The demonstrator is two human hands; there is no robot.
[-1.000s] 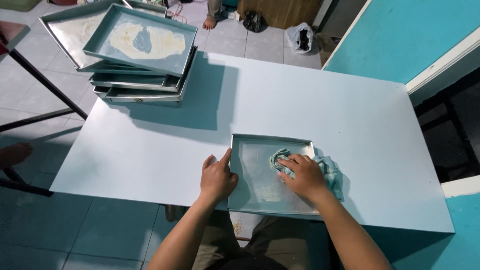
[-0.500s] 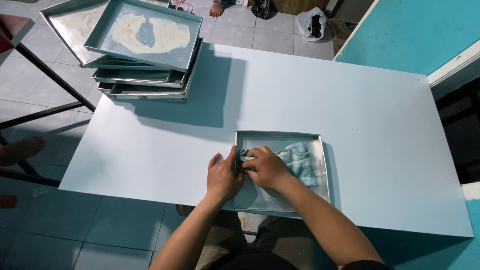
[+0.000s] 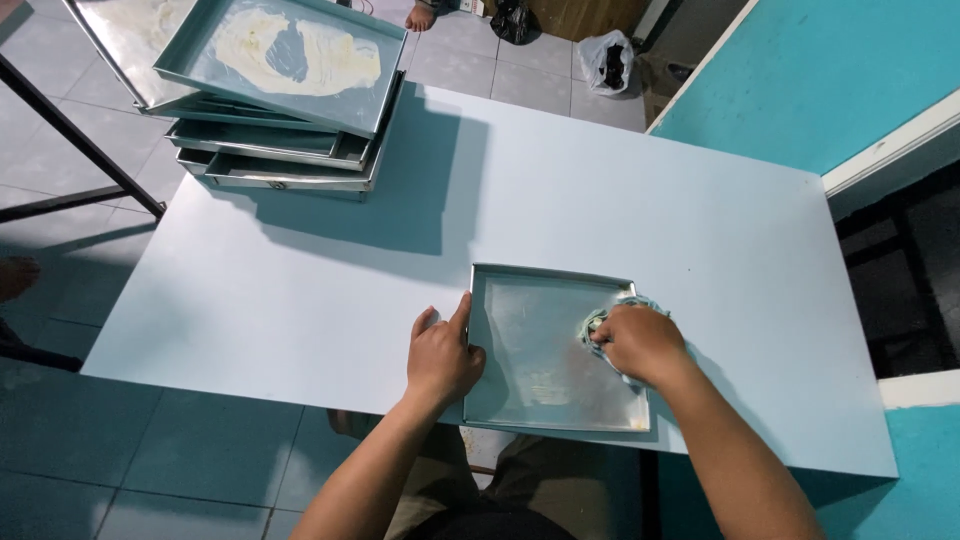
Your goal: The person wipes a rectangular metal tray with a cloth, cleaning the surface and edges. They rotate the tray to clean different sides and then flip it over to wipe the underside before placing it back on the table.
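Observation:
A square metal tray (image 3: pixel 540 300) lies near the front edge of the pale table (image 3: pixel 620 190). My left hand (image 3: pixel 442 355) rests on the tray's left rim, thumb over the edge, holding it down. My right hand (image 3: pixel 640 343) is closed on a crumpled light blue-green cloth (image 3: pixel 597 321) pressed against the inside of the tray at its right side. Most of the cloth is hidden under the hand. A faint smear shows on the tray's floor near the front.
A stack of several metal trays (image 3: pixel 280 165) sits at the table's far left corner; the top one (image 3: pixel 285 55) carries a pale yellowish residue. A dark metal stand (image 3: pixel 70 130) is at the left. A plastic bag (image 3: pixel 610 60) lies on the tiled floor beyond.
My right hand has carried the cloth from the tray's left side, close to my left hand, across to its right side. My left hand stays on the left rim.

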